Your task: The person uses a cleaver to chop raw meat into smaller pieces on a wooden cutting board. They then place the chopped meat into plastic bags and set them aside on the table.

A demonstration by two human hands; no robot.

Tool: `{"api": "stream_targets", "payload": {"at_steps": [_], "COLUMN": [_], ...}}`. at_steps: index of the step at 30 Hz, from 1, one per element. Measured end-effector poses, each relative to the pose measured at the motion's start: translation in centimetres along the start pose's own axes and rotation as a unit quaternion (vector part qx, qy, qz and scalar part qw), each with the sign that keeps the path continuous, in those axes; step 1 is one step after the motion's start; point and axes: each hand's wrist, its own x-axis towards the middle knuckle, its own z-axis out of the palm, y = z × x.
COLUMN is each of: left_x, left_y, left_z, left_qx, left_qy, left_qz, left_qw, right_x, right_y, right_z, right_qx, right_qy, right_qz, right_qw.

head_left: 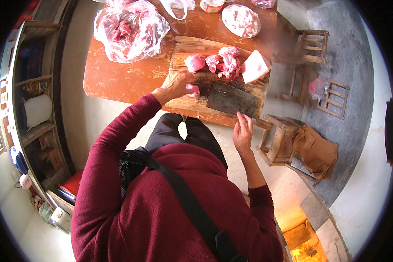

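On the table (113,81), toward its far left corner, a clear bag (133,31) of meat sits just beyond the board's left edge; its loose plastic could snag if an arm swept past. At the board's (181,52) left edge is the left hand (177,85), its fingers bent over a small piece (192,91) of meat; whether they are clamped on it or only rest there, I cannot tell. A pink chunk (195,63) lies just beyond those fingers. Wet meat would probably be slick, so a loose hold might let a piece skid. Near the middle of the board's far half lies a heap (228,63) of raw lumps, and on the near half, close to the near edge, lies the cleaver (232,99), flat. A nudge might slide it over that edge toward the legs. A plate (241,21) of cut meat stands beyond the board's far edge. The right hand (243,131) holds nothing, its fingers extended and thumb apart, fingertips at the cleaver's near side; contact is unclear. Reaching without looking could nick a finger, as I cannot tell which side is sharp. The skin-on slab (255,67) reaches the board's right edge, where a bump might push it off.
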Motion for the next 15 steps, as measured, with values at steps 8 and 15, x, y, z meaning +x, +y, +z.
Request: {"api": "stream_targets", "payload": {"at_steps": [8, 15], "left_x": [10.2, 14.1], "left_y": [6.7, 7.9], "left_z": [-0.1, 1.3], "left_qx": [0.111, 0.167], "left_qy": [0.134, -0.048], "left_qz": [0.106, 0.001], "left_qw": [0.979, 0.985], "right_x": [-0.9, -1.4], "right_y": [-0.3, -0.9], "right_z": [0.0, -0.3], "right_qx": [0.015, 0.025], "right_qy": [-0.001, 0.019], "right_qz": [0.001, 0.026], "right_qw": [1.0, 0.999]}}
